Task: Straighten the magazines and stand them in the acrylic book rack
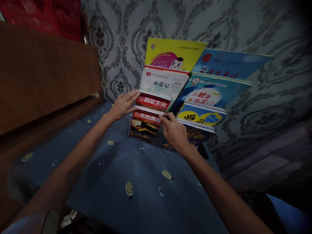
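Two rows of books stand upright on a blue patterned cloth [102, 175]. At the front of the left row is a small book with a red title band and a dark scenic photo [143, 128]; another red-topped book [152, 101] stands just behind it. My left hand [123, 105] rests along the left edges of these two, its fingers stretched out. At the front book's upper right corner, my right hand [174, 128] has thumb and forefinger closed on the edge. Farther back are a white book [163, 83] and a taller yellow one [175, 48].
The right row holds a dark book [198, 135], a blue-and-yellow book [202, 113], a teal book [214, 87] and a tall blue book [231, 63]. Patterned wallpaper [122, 42] rises behind. A wooden cabinet [48, 68] with a red basket [44, 16] on top flanks the left.
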Demonstrator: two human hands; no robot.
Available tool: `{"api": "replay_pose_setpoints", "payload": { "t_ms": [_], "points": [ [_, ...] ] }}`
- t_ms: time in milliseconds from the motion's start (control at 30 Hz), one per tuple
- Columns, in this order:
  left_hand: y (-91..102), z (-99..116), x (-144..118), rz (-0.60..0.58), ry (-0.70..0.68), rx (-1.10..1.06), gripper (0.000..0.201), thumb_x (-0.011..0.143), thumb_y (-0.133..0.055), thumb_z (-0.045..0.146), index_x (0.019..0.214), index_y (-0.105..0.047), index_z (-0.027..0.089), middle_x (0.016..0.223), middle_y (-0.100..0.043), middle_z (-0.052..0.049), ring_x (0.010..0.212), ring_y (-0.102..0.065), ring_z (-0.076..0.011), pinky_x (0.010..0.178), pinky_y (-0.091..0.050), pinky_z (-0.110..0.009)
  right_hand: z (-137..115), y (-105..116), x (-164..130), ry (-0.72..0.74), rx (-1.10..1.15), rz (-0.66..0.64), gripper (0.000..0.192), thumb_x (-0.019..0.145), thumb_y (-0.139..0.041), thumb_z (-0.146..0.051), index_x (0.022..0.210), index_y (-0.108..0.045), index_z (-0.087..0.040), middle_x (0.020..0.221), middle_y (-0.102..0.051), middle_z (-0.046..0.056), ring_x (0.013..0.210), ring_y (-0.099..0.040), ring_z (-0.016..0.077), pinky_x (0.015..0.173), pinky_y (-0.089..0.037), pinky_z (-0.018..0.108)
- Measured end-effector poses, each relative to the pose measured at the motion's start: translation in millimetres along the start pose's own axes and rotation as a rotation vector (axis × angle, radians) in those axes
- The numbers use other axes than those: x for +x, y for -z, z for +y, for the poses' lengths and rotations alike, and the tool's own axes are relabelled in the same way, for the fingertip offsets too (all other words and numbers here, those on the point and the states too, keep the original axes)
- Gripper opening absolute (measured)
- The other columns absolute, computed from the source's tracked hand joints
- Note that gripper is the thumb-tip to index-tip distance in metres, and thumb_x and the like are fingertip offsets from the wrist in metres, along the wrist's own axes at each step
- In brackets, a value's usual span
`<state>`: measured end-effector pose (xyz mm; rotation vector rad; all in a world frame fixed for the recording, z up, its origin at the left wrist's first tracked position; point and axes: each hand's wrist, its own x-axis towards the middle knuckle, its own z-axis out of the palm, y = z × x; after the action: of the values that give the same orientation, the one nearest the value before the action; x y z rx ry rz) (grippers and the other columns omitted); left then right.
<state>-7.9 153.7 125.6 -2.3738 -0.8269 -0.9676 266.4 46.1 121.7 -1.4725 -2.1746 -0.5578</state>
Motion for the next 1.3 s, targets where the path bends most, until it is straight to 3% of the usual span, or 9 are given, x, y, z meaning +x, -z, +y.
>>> {"api": "replay_pose_setpoints", "payload": {
  "t_ms": [267,567,733,833,1000,1300],
  "points": [
    [1.2,0.4,-0.2,-0.008,0.009,0.036,0.072,0.099,-0.032,0.061,0.157,-0.023,0.021,0.159,-0.036,-0.017,0.147,-0.034,-0.029,0.11,-0.036,-0.042,1.7,0.4,-5.0,0.02,0.018,0.009,0.043,0.091,-0.043,-0.015,0.126,-0.066,-0.021,0.129,-0.063,0.01,0.081,-0.069,0.0217,0.058,-0.054,0.031],
    [-1.1,17.8,-5.5,0.066,0.064,0.066,0.064,0.101,-0.032,0.054,0.154,-0.031,0.017,0.157,-0.038,-0.018,0.146,-0.034,-0.0306,0.112,-0.034,-0.046,11.1,7.5,-7.0,0.055,0.143,-0.048,0.04,0.085,-0.044,-0.006,0.108,-0.074,-0.019,0.136,-0.064,0.01,0.1,-0.071,0.0272,0.083,-0.06,0.041],
    [-4.3,34.4,-10.1,0.103,0.14,0.111,0.044,0.102,-0.036,0.043,0.131,-0.056,0.017,0.13,-0.06,-0.017,0.12,-0.055,-0.0306,0.099,-0.041,-0.046,14.3,11.8,-8.0,0.026,0.164,-0.103,0.041,0.083,-0.046,-0.005,0.108,-0.075,-0.02,0.141,-0.061,0.007,0.106,-0.071,0.0288,0.087,-0.06,0.043],
    [-5.7,40.5,-9.6,0.086,0.134,0.129,0.036,0.103,-0.035,0.038,0.113,-0.064,0.019,0.111,-0.065,-0.015,0.103,-0.057,-0.0291,0.089,-0.043,-0.045,14.8,12.1,-9.7,0.02,0.171,-0.103,0.042,0.083,-0.046,-0.005,0.108,-0.076,-0.021,0.143,-0.06,0.005,0.106,-0.071,0.0286,0.087,-0.06,0.043],
    [-6.1,44.8,-8.1,0.07,0.096,0.18,0.033,0.103,-0.034,0.031,0.099,-0.065,0.022,0.096,-0.064,-0.011,0.092,-0.055,-0.0274,0.081,-0.041,-0.043,16.0,11.6,-11.9,0.015,0.186,-0.086,0.04,0.083,-0.048,-0.004,0.104,-0.076,-0.022,0.143,-0.06,0.003,0.106,-0.072,0.0286,0.087,-0.06,0.044],
    [-4.7,49.1,-7.3,0.053,0.081,0.253,0.032,0.102,-0.035,0.027,0.095,-0.066,0.02,0.096,-0.065,-0.011,0.09,-0.054,-0.0274,0.078,-0.041,-0.042,18.0,9.8,-12.8,0.008,0.226,-0.063,0.041,0.08,-0.048,-0.001,0.099,-0.077,-0.021,0.141,-0.061,0.004,0.108,-0.072,0.0291,0.089,-0.06,0.048]
  ]
}}
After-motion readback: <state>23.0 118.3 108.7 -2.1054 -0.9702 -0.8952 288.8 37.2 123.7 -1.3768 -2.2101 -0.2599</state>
